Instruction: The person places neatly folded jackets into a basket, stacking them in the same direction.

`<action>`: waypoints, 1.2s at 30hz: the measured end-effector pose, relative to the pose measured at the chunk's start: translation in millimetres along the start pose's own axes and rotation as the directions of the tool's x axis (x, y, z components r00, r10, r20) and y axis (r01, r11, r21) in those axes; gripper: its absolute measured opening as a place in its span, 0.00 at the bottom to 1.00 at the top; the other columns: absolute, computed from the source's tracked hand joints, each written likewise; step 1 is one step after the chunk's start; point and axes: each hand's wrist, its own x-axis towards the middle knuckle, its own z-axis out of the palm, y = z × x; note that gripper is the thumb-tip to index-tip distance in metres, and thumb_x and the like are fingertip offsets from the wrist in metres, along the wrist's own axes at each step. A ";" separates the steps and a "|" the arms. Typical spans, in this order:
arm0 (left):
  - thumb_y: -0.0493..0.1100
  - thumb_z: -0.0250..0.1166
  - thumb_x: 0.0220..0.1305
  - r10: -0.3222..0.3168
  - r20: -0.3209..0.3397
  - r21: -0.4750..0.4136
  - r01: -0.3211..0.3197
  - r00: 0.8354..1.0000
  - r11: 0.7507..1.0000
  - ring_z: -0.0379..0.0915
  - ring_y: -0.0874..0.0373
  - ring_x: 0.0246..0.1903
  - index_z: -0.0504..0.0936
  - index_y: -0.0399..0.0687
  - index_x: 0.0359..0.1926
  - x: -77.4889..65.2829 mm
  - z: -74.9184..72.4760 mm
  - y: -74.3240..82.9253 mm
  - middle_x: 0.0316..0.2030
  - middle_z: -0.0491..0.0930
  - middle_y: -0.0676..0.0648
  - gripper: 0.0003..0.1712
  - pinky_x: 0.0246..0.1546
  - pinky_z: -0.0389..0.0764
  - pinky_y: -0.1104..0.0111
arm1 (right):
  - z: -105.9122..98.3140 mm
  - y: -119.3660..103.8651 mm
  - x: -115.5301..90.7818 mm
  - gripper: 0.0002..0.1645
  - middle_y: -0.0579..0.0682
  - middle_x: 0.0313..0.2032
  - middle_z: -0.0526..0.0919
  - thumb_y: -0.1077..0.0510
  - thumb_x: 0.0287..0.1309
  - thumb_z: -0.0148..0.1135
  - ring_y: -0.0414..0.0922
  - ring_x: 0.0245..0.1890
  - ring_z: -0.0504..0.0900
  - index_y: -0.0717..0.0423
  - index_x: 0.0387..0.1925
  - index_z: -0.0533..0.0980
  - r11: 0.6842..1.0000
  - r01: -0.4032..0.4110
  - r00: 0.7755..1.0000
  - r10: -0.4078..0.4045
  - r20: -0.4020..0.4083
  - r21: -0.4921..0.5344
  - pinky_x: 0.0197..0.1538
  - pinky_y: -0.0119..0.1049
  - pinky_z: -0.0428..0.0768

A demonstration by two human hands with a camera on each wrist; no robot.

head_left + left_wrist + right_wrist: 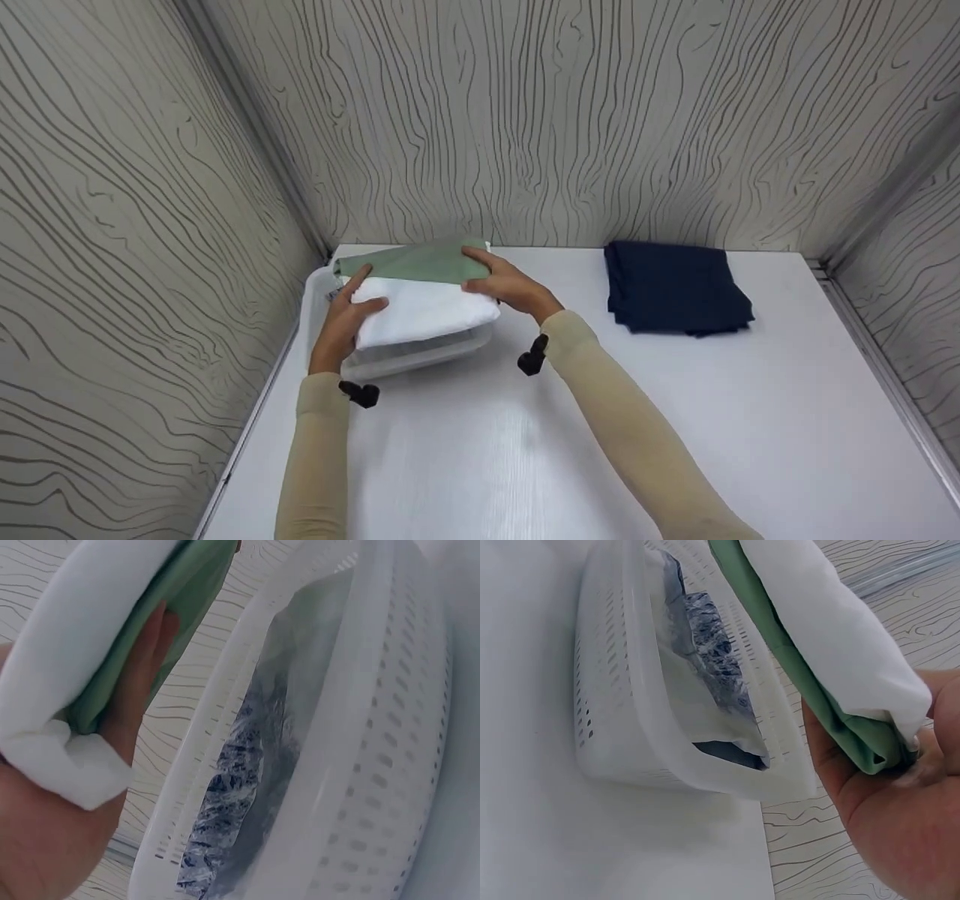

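Observation:
Both hands hold a folded green-and-white cloth (420,309) above a white plastic basket (420,361). My left hand (339,324) grips its left end, thumb on the white top. At the right end, my right hand (513,286) grips it the same way. In the left wrist view, fingers lie against the green layer of the cloth (82,637). Inside the basket, a blue-and-white patterned piece (712,637) lies beside pale cloth (697,701); whether these are wrapped in plastic I cannot tell. The held cloth hides much of the basket in the head view.
A folded navy cloth (675,289) lies on the white table (480,450) at the back right. Wood-grain patterned panels (480,120) stand behind and on both sides. The basket sits in the back left corner, close to the left panel.

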 end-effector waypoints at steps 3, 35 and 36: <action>0.38 0.71 0.68 -0.011 -0.006 0.026 0.011 1.000 1.000 0.51 0.43 0.82 0.55 0.65 0.86 3.5 -2.4 -0.1 0.87 0.42 0.48 0.52 0.79 0.63 0.47 | 2.4 0.2 3.6 0.51 0.54 0.86 0.45 0.61 0.67 0.66 0.58 0.86 0.44 0.44 0.85 0.55 1.000 -0.014 1.000 0.014 -0.007 -0.008 0.83 0.59 0.55; 0.34 0.68 0.68 -0.040 -0.060 0.097 0.046 0.997 0.994 0.31 0.44 0.86 0.56 0.58 0.86 15.2 -21.6 -26.5 0.87 0.40 0.46 0.50 0.84 0.47 0.44 | 24.6 13.6 18.9 0.46 0.56 0.85 0.52 0.61 0.68 0.62 0.59 0.85 0.51 0.49 0.84 0.58 0.991 -0.007 0.999 0.001 -0.048 -0.137 0.83 0.58 0.58; 0.34 0.68 0.68 -0.041 -0.058 0.101 0.047 0.997 0.994 0.31 0.44 0.86 0.56 0.58 0.86 14.7 -22.0 -27.2 0.87 0.40 0.46 0.50 0.84 0.48 0.44 | 25.3 13.9 19.4 0.46 0.56 0.85 0.53 0.61 0.69 0.62 0.59 0.85 0.51 0.49 0.84 0.58 0.988 -0.006 0.999 -0.001 -0.048 -0.154 0.83 0.57 0.58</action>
